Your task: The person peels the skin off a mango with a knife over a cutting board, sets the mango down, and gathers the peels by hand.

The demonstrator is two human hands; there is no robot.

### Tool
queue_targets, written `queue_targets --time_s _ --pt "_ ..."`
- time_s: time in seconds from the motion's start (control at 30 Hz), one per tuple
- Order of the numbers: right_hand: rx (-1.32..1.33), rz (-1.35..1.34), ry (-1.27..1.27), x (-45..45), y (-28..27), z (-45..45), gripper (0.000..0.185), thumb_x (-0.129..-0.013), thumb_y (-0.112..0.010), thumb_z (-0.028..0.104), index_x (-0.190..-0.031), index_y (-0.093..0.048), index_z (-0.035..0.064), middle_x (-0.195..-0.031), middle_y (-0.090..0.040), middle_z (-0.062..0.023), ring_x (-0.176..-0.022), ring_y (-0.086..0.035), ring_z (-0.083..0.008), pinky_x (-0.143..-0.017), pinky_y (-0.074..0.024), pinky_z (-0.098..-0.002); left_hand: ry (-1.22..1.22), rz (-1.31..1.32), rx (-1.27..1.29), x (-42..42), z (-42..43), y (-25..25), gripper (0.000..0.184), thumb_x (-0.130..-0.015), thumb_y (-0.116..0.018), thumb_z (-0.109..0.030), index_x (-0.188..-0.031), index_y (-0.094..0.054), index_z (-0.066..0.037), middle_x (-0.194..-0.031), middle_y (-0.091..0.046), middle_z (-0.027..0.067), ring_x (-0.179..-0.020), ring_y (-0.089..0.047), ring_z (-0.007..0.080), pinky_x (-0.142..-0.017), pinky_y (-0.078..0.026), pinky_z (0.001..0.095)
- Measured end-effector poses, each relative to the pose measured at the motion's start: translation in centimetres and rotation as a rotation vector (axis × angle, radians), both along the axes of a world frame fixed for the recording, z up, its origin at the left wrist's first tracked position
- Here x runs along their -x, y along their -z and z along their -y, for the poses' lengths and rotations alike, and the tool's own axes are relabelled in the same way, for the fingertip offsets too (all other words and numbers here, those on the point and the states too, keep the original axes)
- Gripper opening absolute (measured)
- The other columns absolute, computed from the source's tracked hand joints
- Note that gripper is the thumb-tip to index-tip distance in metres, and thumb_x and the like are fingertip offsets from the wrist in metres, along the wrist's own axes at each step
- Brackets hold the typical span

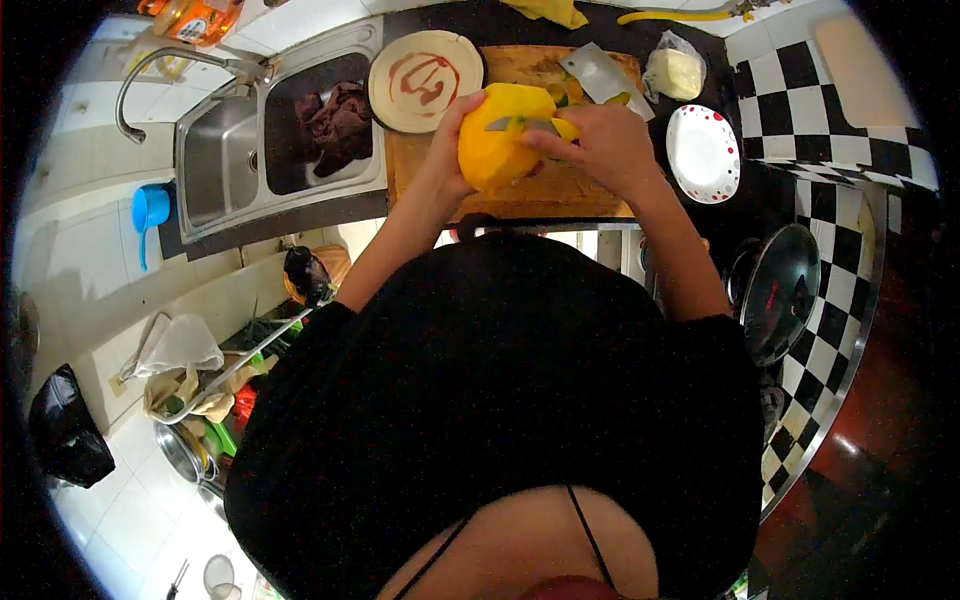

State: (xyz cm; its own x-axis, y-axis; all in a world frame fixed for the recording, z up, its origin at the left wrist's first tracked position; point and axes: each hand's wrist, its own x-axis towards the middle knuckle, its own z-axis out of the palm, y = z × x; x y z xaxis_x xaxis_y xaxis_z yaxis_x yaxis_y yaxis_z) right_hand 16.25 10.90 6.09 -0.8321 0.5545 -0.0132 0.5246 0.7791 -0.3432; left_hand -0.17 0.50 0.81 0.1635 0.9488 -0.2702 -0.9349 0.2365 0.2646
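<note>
My left hand [453,150] is closed around the left side of a large yellow-orange fruit [490,165], held up over the wooden cutting board [420,185]. Its skin looks peeled off; whether it is a mango or a papaya I cannot tell. My right hand [605,145] grips a knife [497,125] with a yellow handle, and the blade lies against the fruit's near face. Behind the fruit are green and yellow peels [570,90], partly hidden. A wide cleaver [600,72] rests at the board's back right corner.
A round board with red markings [425,80] overlaps the board's left end, beside the double sink [215,165] with a dark cloth [340,120]. To the right are a dotted white dish [703,155], a bagged pale item [677,72] and a glass lid [782,295].
</note>
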Motion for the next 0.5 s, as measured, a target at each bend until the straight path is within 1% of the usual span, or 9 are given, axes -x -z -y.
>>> queue_targets --time_s 0.03,0.1,0.17,0.2,0.27,0.3,0.37,0.5 --pt "0.013 0.006 -0.008 0.1 -0.3 0.1 0.063 -0.077 -0.048 0.065 -0.063 -0.060 0.0051 -0.055 -0.054 -0.0096 -0.052 -0.055 -0.0266 -0.049 -0.0410 -0.0352 0.000 -0.001 0.000 0.1 -0.1 0.2 0.050 -0.085 -0.048 -0.039 -0.120 -0.045 -0.003 -0.113 -0.055 0.0151 -0.100 -0.057 0.0286 -0.084 -0.048 0.0462" --pt "0.026 0.012 -0.017 0.0 -0.1 0.0 0.062 -0.078 -0.049 0.065 -0.063 -0.060 0.0048 -0.054 -0.054 -0.0092 -0.051 -0.055 -0.0252 -0.048 -0.0405 -0.0345 -0.046 -0.110 0.101 0.2 -0.4 0.4 0.051 -0.084 -0.048 -0.039 -0.120 -0.045 -0.004 -0.113 -0.055 0.0151 -0.100 -0.057 0.0283 -0.083 -0.048 0.0465" --pt "0.244 -0.096 0.029 0.0 0.9 -0.5 0.060 -0.077 -0.051 0.063 -0.065 -0.062 0.0046 -0.054 -0.054 -0.0075 -0.049 -0.054 -0.0209 -0.048 -0.0393 -0.0326 -0.056 -0.140 0.096 0.1 -0.5 0.1 0.051 -0.084 -0.049 -0.040 -0.120 -0.045 -0.004 -0.112 -0.056 0.0150 -0.099 -0.058 0.0280 -0.084 -0.049 0.0461" --pt "0.242 -0.097 0.027 -0.1 1.0 -0.7 0.060 -0.077 -0.051 0.063 -0.065 -0.062 0.0046 -0.054 -0.054 -0.0075 -0.049 -0.054 -0.0209 -0.048 -0.0393 -0.0326 -0.066 -0.169 0.095 0.1 -0.6 0.0 0.051 -0.084 -0.049 -0.040 -0.120 -0.045 -0.004 -0.112 -0.056 0.0148 -0.099 -0.058 0.0277 -0.084 -0.049 0.0458" --pt "0.399 -0.154 0.056 -0.3 1.3 -0.8 0.070 -0.073 -0.044 0.073 -0.066 -0.064 0.0061 -0.057 -0.058 -0.0127 -0.056 -0.058 -0.0323 -0.052 -0.0456 -0.0409 -0.067 -0.172 0.110 0.1 -0.6 -0.2 0.051 -0.084 -0.050 -0.040 -0.120 -0.045 -0.004 -0.111 -0.056 0.0146 -0.099 -0.058 0.0276 -0.084 -0.049 0.0452" --pt "0.400 -0.155 0.059 -0.3 1.4 -0.6 0.070 -0.073 -0.044 0.073 -0.066 -0.064 0.0061 -0.057 -0.058 -0.0127 -0.056 -0.058 -0.0323 -0.052 -0.0456 -0.0409 -0.066 -0.174 0.126 0.0 -0.6 -0.2 0.051 -0.084 -0.051 -0.040 -0.119 -0.045 -0.004 -0.111 -0.056 0.0143 -0.098 -0.058 0.0274 -0.085 -0.048 0.0446" --pt "0.214 -0.099 0.092 -0.3 1.5 -0.2 0.069 -0.072 -0.046 0.073 -0.069 -0.065 0.0067 -0.056 -0.058 -0.0125 -0.057 -0.059 -0.0320 -0.052 -0.0458 -0.0411 -0.065 -0.170 0.119 -0.1 -0.8 0.2 0.050 -0.084 -0.051 -0.039 -0.119 -0.045 -0.004 -0.111 -0.056 0.0143 -0.099 -0.058 0.0274 -0.085 -0.048 0.0447" --pt "0.228 -0.106 0.131 -0.1 1.4 0.2 0.071 -0.069 -0.047 0.075 -0.074 -0.067 0.0073 -0.058 -0.059 -0.0124 -0.060 -0.060 -0.0312 -0.054 -0.0467 -0.0411 -0.071 -0.183 0.102 -0.3 -1.0 0.0 0.048 -0.084 -0.051 -0.037 -0.119 -0.045 -0.004 -0.111 -0.057 0.0136 -0.100 -0.058 0.0272 -0.086 -0.048 0.0448"
